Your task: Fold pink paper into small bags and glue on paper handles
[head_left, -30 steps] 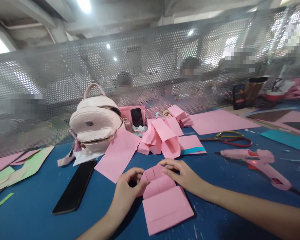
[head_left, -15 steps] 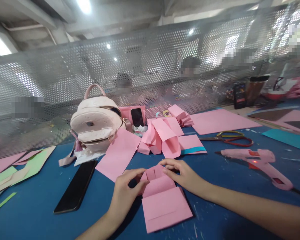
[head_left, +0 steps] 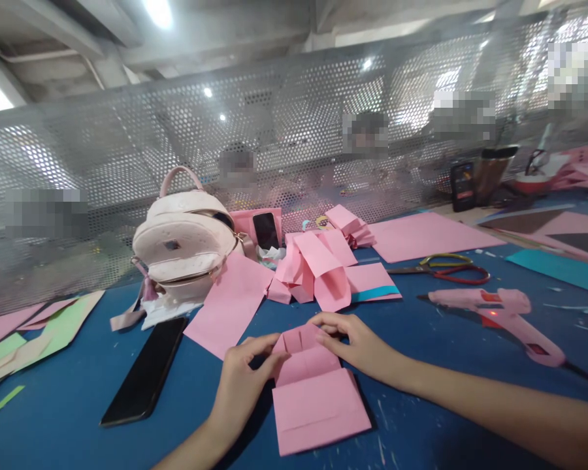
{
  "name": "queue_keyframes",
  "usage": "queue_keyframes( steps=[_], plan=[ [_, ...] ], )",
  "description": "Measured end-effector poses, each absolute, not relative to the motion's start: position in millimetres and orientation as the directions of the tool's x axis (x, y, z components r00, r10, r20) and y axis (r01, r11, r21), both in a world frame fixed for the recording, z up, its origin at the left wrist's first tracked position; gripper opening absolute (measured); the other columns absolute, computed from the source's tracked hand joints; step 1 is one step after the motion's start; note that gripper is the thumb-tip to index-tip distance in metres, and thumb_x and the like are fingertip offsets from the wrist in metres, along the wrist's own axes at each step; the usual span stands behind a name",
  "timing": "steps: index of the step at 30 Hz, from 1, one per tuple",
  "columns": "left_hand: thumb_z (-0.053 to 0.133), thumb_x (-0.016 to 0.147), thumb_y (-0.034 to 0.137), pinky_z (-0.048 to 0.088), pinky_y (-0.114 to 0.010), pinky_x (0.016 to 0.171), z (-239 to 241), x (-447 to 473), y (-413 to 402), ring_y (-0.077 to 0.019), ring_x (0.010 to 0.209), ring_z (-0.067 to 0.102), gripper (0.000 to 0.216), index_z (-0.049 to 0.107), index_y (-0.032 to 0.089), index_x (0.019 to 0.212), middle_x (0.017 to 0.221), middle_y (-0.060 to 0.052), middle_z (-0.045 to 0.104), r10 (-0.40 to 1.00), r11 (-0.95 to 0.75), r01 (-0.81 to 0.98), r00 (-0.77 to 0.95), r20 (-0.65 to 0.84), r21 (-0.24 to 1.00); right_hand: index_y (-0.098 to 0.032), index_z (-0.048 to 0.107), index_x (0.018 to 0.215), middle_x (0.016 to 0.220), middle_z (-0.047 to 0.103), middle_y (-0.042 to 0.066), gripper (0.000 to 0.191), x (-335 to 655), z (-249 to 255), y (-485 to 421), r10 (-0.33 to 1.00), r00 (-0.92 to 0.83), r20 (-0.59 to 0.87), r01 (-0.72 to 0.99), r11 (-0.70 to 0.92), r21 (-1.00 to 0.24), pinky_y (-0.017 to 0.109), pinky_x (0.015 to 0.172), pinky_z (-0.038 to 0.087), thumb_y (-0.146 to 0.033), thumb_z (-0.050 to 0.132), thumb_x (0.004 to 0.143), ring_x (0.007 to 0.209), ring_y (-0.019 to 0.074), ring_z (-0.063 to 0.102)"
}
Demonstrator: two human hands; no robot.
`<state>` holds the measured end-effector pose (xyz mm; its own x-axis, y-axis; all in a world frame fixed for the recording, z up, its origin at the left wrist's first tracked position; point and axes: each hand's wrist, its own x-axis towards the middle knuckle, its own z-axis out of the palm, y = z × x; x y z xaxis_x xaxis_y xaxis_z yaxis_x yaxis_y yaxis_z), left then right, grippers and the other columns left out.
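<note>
A folded pink paper piece (head_left: 316, 398) lies on the blue table (head_left: 68, 418) right in front of me. My left hand (head_left: 247, 378) pinches its upper left edge with thumb and fingers closed on the fold. On the upper right edge, the fingertips of my right hand (head_left: 355, 343) press the fold and grip it. The top part of the paper stands up in small creased flaps between both hands.
A black phone (head_left: 147, 369) lies left of my hands, a pink backpack (head_left: 183, 245) behind it. Several folded pink papers (head_left: 323, 267) pile up ahead. Scissors (head_left: 445, 267) and a pink glue gun (head_left: 500, 313) lie to the right. A perforated metal screen (head_left: 127, 163) closes the back.
Both hands stay on the pink paper's top fold; the left fingers have slid slightly along the edge. The view has shifted a little.
</note>
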<state>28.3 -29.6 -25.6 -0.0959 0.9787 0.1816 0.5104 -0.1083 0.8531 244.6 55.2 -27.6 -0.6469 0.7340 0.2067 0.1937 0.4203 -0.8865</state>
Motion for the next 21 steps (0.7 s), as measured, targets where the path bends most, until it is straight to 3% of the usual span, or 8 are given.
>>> queue_keyframes(
  steps=[4,8,13,17,21],
  plan=[
    [0.067,0.082,0.032,0.047,-0.028,0.073,-24.5,29.7,-27.8,-0.019,0.073,0.061,0.026,0.076,0.019,0.103,0.079,-0.002,0.074,0.979,-0.089,0.503,-0.114,0.168,0.86,-0.016,0.063,0.104,0.067,0.051,-0.004,0.025,244.0,-29.6,56.2,0.763,-0.611,0.212,0.207,0.413,-0.887,0.023,0.052,0.034,-0.029,0.061,0.083,0.056,0.0109,0.042],
    [0.065,0.083,0.035,0.045,-0.025,0.063,-23.4,30.4,-28.5,-0.0143,0.058,0.053,0.034,0.072,0.016,0.11,0.062,0.002,0.064,0.985,-0.073,0.456,-0.106,0.136,0.887,-0.017,0.063,0.099,0.069,0.057,-0.002,0.023,244.8,-28.5,57.1,0.8,-0.552,0.236,0.16,0.38,-0.911,0.024,0.055,0.038,-0.034,0.063,0.084,0.061,0.0129,0.05],
    [0.07,0.078,0.034,0.041,-0.023,0.059,-19.1,32.9,-25.6,-0.0146,0.062,0.056,0.046,0.067,0.018,0.121,0.071,0.0,0.068,0.996,-0.081,0.355,0.001,0.086,0.931,-0.017,0.068,0.095,0.068,0.061,-0.001,0.022,245.7,-27.9,56.7,0.81,-0.543,0.222,0.178,0.37,-0.912,0.025,0.057,0.038,-0.036,0.065,0.084,0.062,0.0133,0.052],
    [0.062,0.083,0.041,0.035,-0.022,0.051,-15.3,37.4,-17.7,-0.0132,0.054,0.053,0.039,0.072,0.013,0.109,0.067,-0.003,0.069,0.999,-0.03,0.336,0.029,0.022,0.941,-0.018,0.069,0.098,0.067,0.061,-0.002,0.02,244.1,-28.0,55.1,0.775,-0.595,0.212,0.17,0.379,-0.91,0.024,0.055,0.039,-0.032,0.067,0.083,0.059,0.0121,0.052],
    [0.061,0.082,0.037,0.041,-0.023,0.056,-13.0,43.3,-12.9,-0.0162,0.062,0.06,0.032,0.077,0.012,0.092,0.075,-0.007,0.074,0.999,-0.022,0.327,0.043,0.008,0.945,-0.02,0.066,0.103,0.067,0.063,-0.004,0.019,242.2,-27.2,52.4,0.72,-0.648,0.247,0.141,0.433,-0.89,0.022,0.056,0.04,-0.025,0.067,0.084,0.059,0.0112,0.054]
  ],
)
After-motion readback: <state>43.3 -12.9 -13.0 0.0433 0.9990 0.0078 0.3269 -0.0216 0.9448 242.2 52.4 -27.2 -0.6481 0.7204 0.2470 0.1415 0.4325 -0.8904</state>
